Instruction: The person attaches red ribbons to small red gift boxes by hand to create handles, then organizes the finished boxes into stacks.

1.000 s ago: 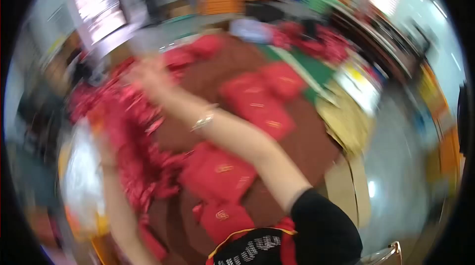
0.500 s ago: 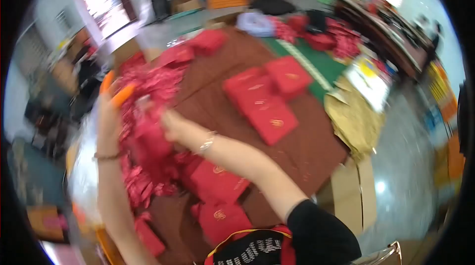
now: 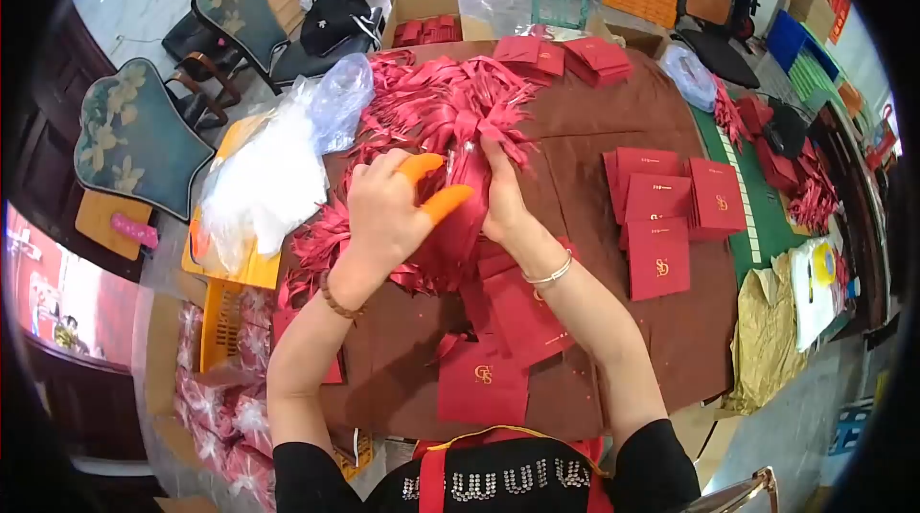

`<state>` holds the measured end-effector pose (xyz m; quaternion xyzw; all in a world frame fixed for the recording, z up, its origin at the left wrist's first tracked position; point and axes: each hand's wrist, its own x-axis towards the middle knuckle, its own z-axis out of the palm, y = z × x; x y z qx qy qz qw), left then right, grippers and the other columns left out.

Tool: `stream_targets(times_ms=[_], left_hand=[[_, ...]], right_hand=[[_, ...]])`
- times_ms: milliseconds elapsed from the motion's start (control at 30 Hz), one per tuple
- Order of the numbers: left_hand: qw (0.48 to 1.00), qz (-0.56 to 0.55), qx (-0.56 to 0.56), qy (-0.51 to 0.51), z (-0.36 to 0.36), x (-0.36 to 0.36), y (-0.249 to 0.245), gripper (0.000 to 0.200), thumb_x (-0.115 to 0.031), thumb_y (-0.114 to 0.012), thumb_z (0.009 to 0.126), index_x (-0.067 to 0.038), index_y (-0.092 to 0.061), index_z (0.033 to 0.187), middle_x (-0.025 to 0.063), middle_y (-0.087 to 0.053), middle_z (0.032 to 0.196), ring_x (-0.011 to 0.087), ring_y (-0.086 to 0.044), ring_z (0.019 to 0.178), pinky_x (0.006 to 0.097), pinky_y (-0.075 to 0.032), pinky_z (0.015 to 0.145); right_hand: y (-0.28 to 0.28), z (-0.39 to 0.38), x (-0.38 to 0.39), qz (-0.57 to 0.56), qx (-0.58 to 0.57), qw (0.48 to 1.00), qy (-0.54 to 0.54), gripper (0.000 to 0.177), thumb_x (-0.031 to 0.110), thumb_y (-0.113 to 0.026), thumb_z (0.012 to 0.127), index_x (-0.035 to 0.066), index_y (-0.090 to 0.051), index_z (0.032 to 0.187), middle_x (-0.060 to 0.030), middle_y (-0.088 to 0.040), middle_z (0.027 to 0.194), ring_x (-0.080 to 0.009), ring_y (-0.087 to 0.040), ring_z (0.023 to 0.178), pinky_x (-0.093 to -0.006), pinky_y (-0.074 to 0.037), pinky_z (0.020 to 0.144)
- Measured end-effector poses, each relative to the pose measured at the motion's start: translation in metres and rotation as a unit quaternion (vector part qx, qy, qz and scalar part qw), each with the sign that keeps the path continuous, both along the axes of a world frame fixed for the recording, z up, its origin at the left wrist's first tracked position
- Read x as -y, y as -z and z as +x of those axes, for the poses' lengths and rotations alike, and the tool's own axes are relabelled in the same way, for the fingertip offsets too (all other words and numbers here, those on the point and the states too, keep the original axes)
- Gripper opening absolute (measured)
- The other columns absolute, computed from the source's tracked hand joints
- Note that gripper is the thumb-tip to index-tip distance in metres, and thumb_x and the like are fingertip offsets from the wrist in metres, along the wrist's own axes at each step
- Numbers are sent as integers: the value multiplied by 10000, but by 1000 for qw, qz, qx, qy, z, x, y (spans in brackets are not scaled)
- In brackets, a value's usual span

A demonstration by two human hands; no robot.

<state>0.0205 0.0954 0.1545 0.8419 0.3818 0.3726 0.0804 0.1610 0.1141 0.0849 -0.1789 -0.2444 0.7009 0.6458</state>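
Observation:
My right hand [image 3: 505,195] holds a red ribbon [image 3: 467,192] upright, its thumb along the side near a bow-like loop. Just left of it is my left hand [image 3: 388,211], with orange finger covers on the thumb and index finger. Those two fingers are apart, their tips close to the ribbon. Behind and below both hands spreads a large heap of red ribbons [image 3: 412,96]. Nearest my forearms, red cards or pouches [image 3: 484,388] with gold lettering lie on the brown cloth [image 3: 565,226].
Stacks of red cards [image 3: 659,254] sit on the right of the table, with more red stacks [image 3: 599,61] at the far edge. Clear plastic bags [image 3: 264,192] lie left. A cardboard box [image 3: 426,10] stands beyond the table. Gold wrapping paper [image 3: 767,341] is at the right edge.
The view has swung left and steadied. My left hand has come down from its raised position to beside my right hand, which still holds red ribbon.

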Motion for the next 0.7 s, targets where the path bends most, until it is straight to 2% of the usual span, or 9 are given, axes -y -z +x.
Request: stream_targets(times_ms=[67,100,167,233,300,433,500,633,700], left_hand=[[975,192,-77,-78,5,3,2,258,-286,-703,739,-61,-668,862,60,-555,715,260,-571,637,383,-421,564],[975,192,-75,-84,3,3,3,258,-286,-703,739,-61,-668,862,60,-555,715,260,-571,637,383,-421,564],[998,19,-37,-43,0,-4,6,192,-185,-680,786,-16,-656,875,118,-614,779,283,-589,653,329,-424,558],[1000,12,4,8,-6,-14,9,156,-149,-652,810,-16,-653,892,72,-613,736,197,-580,617,281,-411,542],[949,-295,88,68,-8,-13,-2,105,-100,-611,839,-14,-652,884,18,-599,718,101,-538,617,231,-402,549],[923,-319,173,129,-22,-36,14,86,-65,-585,854,6,-631,838,-2,-585,710,52,-497,621,208,-391,550],[937,-277,153,150,-24,-32,5,81,-53,-587,842,10,-623,807,-10,-574,702,52,-497,627,209,-389,544],[919,-230,279,157,-33,-56,0,101,-93,-599,850,-1,-636,837,-28,-568,695,37,-484,637,204,-374,556],[925,-251,274,81,-37,-67,-11,118,-111,-594,855,-8,-636,815,-34,-547,659,40,-466,598,210,-351,518]], right_hand=[[-15,-1,11,6,14,1000,-9,596,539,-443,895,75,-455,1269,-100,-558,1192,-229,-557,1078,-389,-448,939],[-22,-1,17,11,26,1000,-13,617,560,-428,893,60,-465,1252,-110,-568,1183,-237,-565,1065,-398,-446,941],[-16,1,18,12,10,1000,-25,624,563,-409,899,62,-450,1268,-111,-563,1191,-234,-564,1069,-403,-463,919],[-11,7,18,-10,-11,999,-44,628,563,-409,900,60,-446,1273,-119,-562,1193,-242,-565,1068,-411,-469,909],[-6,11,16,-12,18,999,-42,655,577,-379,902,50,-433,1288,-130,-546,1217,-261,-556,1082,-422,-472,907],[-1,14,16,-74,-31,996,-34,539,440,-305,963,32,-424,1295,-147,-523,1241,-306,-527,1115,-442,-440,954],[29,26,0,200,-279,899,-272,543,439,-299,964,31,-409,1306,-157,-509,1253,-322,-504,1139,-452,-413,984],[111,31,-31,137,-236,917,-292,526,418,-332,960,30,-405,1308,-159,-501,1259,-318,-495,1146,-444,-405,993],[150,36,-50,93,-214,925,-301,517,405,-353,957,30,-402,1309,-161,-496,1262,-316,-489,1151,-438,-400,999]])
